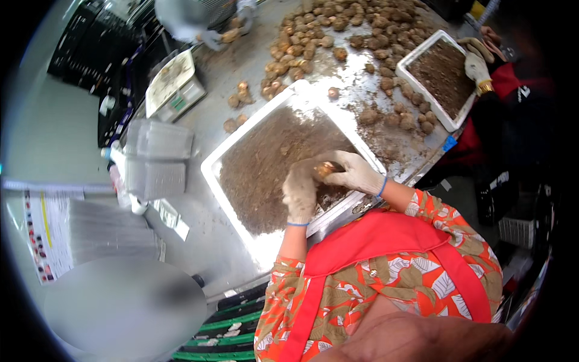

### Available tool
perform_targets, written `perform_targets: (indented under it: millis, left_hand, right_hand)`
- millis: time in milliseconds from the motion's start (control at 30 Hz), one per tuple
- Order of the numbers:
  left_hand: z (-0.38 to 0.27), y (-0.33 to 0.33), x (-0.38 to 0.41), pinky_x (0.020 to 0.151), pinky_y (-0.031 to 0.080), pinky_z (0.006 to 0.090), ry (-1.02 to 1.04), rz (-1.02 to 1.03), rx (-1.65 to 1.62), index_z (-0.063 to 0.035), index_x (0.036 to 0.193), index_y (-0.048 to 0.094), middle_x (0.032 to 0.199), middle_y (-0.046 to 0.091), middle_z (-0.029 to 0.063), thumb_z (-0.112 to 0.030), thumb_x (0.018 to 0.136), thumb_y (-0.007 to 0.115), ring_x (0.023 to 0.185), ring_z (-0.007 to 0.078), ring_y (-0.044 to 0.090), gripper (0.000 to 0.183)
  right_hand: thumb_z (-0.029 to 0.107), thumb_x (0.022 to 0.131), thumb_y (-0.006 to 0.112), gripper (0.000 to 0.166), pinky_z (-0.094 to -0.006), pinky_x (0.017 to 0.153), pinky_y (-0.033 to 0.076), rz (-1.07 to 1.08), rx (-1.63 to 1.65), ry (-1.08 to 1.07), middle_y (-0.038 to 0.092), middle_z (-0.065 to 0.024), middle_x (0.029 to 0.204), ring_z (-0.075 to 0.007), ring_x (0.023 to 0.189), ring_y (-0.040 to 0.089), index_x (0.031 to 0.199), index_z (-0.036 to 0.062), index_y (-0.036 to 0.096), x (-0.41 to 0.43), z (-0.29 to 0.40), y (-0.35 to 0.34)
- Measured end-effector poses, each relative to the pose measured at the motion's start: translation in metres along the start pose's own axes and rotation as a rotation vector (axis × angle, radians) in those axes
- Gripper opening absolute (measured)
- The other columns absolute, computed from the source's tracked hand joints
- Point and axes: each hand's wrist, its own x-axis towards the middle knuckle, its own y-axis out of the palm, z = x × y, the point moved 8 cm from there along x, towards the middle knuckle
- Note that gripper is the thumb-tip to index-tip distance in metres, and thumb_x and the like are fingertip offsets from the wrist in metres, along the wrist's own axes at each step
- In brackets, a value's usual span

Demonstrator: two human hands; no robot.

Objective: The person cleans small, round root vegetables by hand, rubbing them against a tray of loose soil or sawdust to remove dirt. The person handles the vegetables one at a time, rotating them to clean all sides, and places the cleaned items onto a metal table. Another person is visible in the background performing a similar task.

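Over a white foam tray [267,246] with a layer of brown soil [258,172], my two gloved hands meet at a small brown taro corm [326,169]. My left hand [301,190] curls against its left side, its fingers blurred and partly hidden. From the right, my right hand [359,174] grips the same corm, with thumb and fingers around it. Both gloves are pale knit, soiled, with blue bands at the wrists. Beyond the tray lies a large heap of similar corms [316,27], and one single corm [333,93] rests near the tray's far corner.
Clear plastic containers [158,140] are stacked left, below a weighing scale [174,90]. A co-worker's gloved hands [226,36] hold a corm at the top. Another co-worker's gloved hand [477,68] touches a second soil-filled foam tray [443,77] at right. Black crates [90,40] stand upper left.
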Motion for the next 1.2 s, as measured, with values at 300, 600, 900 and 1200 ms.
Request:
perform_targets:
  millis: [300,600,900,1200]
  left_hand:
    - [0.013,-0.007,0.004,0.057,0.055,0.0265,-0.571,0.021,-0.921,-0.0019,0.092,0.057,0.078,0.066,0.0091,-0.008,0.089,0.071,0.062,0.0132,0.065,0.016]
    - [0.026,0.008,-0.008,0.058,0.056,0.0287,-0.568,0.077,-1.099,0.0040,0.112,0.061,0.084,0.069,0.0135,-0.005,0.097,0.050,0.063,0.0170,0.065,0.021]
    - [0.019,0.010,-0.005,0.064,0.058,0.0302,-0.511,0.074,-1.154,0.0062,0.122,0.060,0.095,0.070,0.0175,-0.008,0.102,0.048,0.072,0.0194,0.068,0.027]
    - [-0.002,0.013,0.003,0.064,0.057,0.0290,-0.428,0.209,-1.208,0.0067,0.110,0.062,0.091,0.070,0.0168,-0.022,0.102,0.057,0.072,0.0200,0.069,0.030]
  right_hand:
    - [0.008,0.096,0.056,0.058,-0.0309,0.101,0.054,-0.338,0.945,0.126,0.051,-0.0310,0.131,-0.0299,0.126,0.054,0.148,-0.0070,0.035,0.155,-0.012,-0.071]
    - [0.031,0.091,0.063,0.059,-0.0426,0.113,0.041,-0.401,-0.060,0.043,0.053,-0.0265,0.141,-0.0357,0.130,0.054,0.140,0.0002,0.051,0.083,-0.009,-0.148]
    - [0.039,0.090,0.065,0.043,-0.0358,0.084,0.050,-0.906,-0.409,0.475,0.071,-0.0150,0.096,-0.0256,0.088,0.066,0.113,0.0026,0.070,-0.085,-0.085,-0.301]
    - [0.033,0.081,0.076,0.061,-0.0402,0.095,0.050,-0.620,-0.962,0.303,0.063,-0.0146,0.121,-0.0328,0.112,0.062,0.131,0.0047,0.055,-0.059,-0.073,-0.253]
